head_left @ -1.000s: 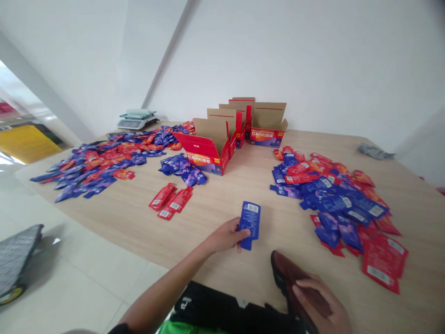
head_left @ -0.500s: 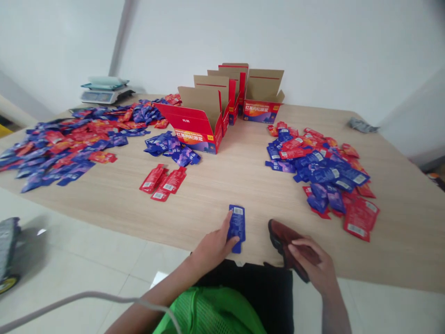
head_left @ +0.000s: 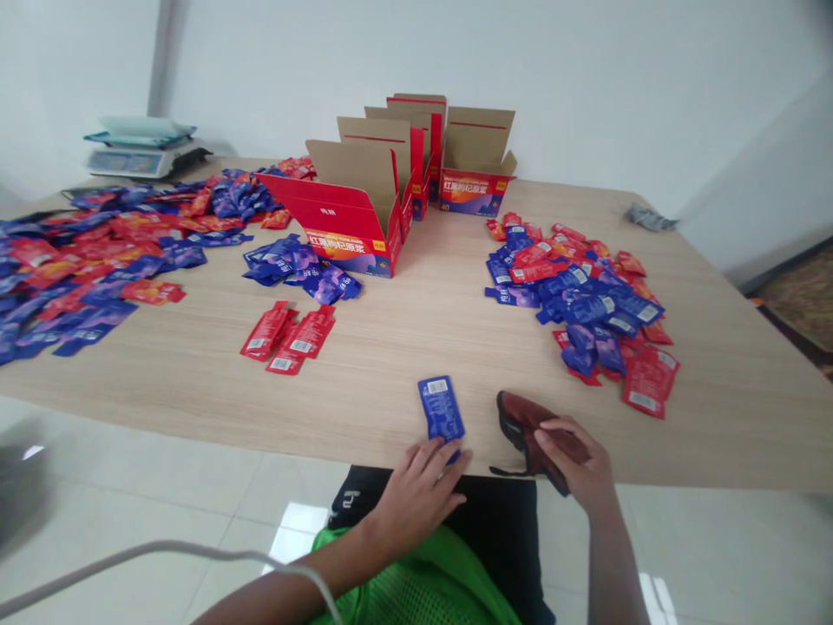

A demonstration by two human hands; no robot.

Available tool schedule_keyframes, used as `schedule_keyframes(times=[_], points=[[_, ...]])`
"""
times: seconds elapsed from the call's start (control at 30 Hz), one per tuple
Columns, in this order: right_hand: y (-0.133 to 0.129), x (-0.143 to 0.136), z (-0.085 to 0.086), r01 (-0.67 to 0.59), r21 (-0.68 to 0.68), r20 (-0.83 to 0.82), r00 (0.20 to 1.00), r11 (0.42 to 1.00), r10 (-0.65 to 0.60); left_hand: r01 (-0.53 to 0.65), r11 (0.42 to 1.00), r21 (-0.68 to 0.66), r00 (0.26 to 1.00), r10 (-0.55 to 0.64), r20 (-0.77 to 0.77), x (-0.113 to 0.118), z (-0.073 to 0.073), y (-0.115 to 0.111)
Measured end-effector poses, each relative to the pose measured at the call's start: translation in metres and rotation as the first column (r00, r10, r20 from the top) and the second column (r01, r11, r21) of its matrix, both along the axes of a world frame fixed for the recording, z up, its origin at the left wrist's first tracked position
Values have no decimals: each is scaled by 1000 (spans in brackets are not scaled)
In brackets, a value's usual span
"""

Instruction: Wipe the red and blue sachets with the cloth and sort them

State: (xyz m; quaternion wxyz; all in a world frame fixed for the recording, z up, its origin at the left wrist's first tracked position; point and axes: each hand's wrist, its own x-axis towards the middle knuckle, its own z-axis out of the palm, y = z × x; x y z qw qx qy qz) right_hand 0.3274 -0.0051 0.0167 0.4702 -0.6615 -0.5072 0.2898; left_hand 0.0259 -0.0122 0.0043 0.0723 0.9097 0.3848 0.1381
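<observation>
- Here, two bare hands work at the near edge of a pale wooden desk (head_left: pixel 403 338), seen from the wearer's head.
- The left hand (head_left: pixel 420 495) lies palm down, its fingers loosely bent and ungripped, fingertips resting on the near end of a blue packet (head_left: pixel 442 408). The thumb lies apart from it. So light a touch probably serves to steady the packet.
- That blue packet lies flat near the desk's edge, slightly tilted, barcode upward at its far end; the spot seems chosen for easy reach.
- The right hand (head_left: pixel 579 460) grasps a brown, leather-looking pouch (head_left: pixel 528 421) between thumb and fingers. The pouch slants across the desk's edge, perhaps pinched there because it is narrow; what it contains cannot be told.
- Left of the blue packet, well apart, a few red packets (head_left: pixel 312 330) overlap, with barcodes up, apparently grouped by colour.
- Beyond them, a small cluster of blue packets (head_left: pixel 279 260) sits just beside the nearest red box (head_left: pixel 351 243). More boxes stand behind it and to its right, lids raised, likely so their insides can be reached.
- Mixed red and blue packets form a large spread (head_left: pixel 97 252) at far left and a smaller heap (head_left: pixel 579 286) at right, seemingly kept separate by the bare middle.
- A weighing scale (head_left: pixel 130 161) stands at the back left.
</observation>
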Motion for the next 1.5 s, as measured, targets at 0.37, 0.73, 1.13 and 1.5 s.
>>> schedule_keyframes(times=[0.37, 0.73, 1.13, 1.5], points=[[0, 3, -4, -3, -15, -41, 999, 1000, 3, -42, 999, 23, 996, 41, 77, -10, 21, 30], [1, 6, -1, -40, 2, 31, 999, 999, 40, -141, 990, 18, 989, 142, -34, 4, 1, 50], [2, -1, 4, -53, 42, 11, 999, 998, 53, -160, 987, -16, 982, 161, 100, -1, 14, 54], [1, 9, -10, -90, 66, 29, 996, 994, 88, -242, 970, 36, 968, 239, 81, 0, 13, 44]])
